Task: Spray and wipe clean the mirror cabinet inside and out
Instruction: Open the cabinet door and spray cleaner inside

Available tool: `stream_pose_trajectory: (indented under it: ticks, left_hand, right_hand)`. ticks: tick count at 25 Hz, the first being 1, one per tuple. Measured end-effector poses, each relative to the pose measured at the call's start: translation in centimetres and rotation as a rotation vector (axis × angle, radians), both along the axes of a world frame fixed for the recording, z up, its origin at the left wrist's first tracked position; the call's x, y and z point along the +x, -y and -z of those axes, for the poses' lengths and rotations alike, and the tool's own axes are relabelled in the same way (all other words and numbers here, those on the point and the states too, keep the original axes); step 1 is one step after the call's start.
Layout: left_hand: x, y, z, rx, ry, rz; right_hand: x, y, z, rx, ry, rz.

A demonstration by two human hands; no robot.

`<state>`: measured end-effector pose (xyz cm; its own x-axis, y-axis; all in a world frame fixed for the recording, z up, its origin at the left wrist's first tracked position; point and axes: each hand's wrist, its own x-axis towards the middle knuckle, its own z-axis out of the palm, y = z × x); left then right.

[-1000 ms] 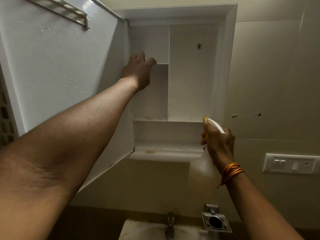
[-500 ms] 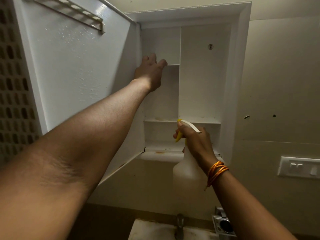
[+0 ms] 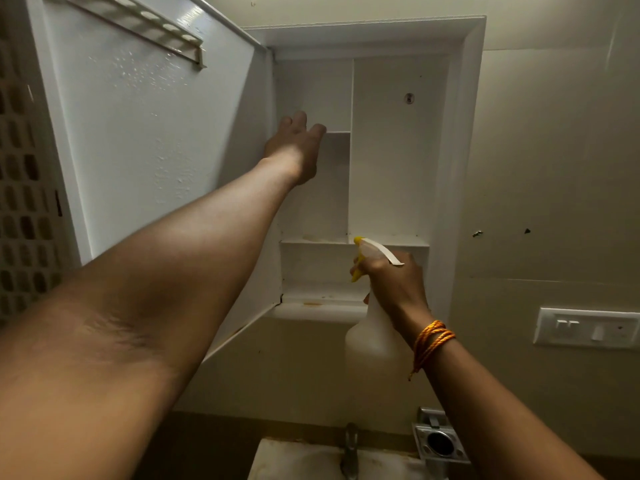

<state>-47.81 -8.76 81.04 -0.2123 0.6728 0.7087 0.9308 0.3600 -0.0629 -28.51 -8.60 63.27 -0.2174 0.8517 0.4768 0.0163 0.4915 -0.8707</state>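
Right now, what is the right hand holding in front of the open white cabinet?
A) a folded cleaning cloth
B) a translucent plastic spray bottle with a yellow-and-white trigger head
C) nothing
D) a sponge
B: the right hand grips the neck of the translucent plastic spray bottle, its yellow-and-white trigger head pointing into the open white cabinet.

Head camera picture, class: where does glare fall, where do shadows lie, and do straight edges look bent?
Head view: glare and shiny droplets sit on the open cabinet door near its rail; the cabinet interior is evenly lit, the wall under it shadowed; the left hand and the spray bottle in the right hand look sharp; wide-angle distortion splays the door's edges.
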Motion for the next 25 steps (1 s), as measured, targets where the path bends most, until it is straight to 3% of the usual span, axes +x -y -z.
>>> stream_pose_trajectory:
  ticks: [2, 4, 7, 9, 12, 16, 20, 25]
  left_hand:
    - [0.5, 0.7, 0.4, 0.053, 0.170, 0.095]
    - [1.8, 1.5, 2.2, 0.234, 0.335, 0.258]
    - [4.7, 2.5, 6.5, 0.544, 0.470, 0.410]
    - [6.2, 2.8, 8.8, 0.608, 0.606, 0.508]
    - [8.2, 3.1, 11.7, 0.477, 0.860, 0.678]
    - [12.2, 4.3, 15.6, 0.136, 0.927, 0.743]
    - [17.6, 4.8, 18.1, -0.217, 0.966, 0.765]
    - [23.9, 3.5, 20.9, -0.114, 0.768, 0.744]
  right_hand:
    - [0.7, 0.0, -0.3, 0.051, -0.006, 0.086]
    - [1.4, -0.1, -0.7, 0.104, 0.019, 0.189]
    - [2.3, -0.5, -0.8, 0.175, 0.148, 0.305]
    - [3.3, -0.7, -0.8, 0.210, 0.265, 0.365]
    - [5.2, -0.9, -0.9, 0.308, 0.361, 0.429]
    - [8.4, -1.9, -0.6, 0.347, 0.425, 0.440]
    - [12.3, -1.8, -0.1, 0.243, 0.449, 0.414]
    - [17.2, -2.1, 1.6, 0.270, 0.509, 0.333]
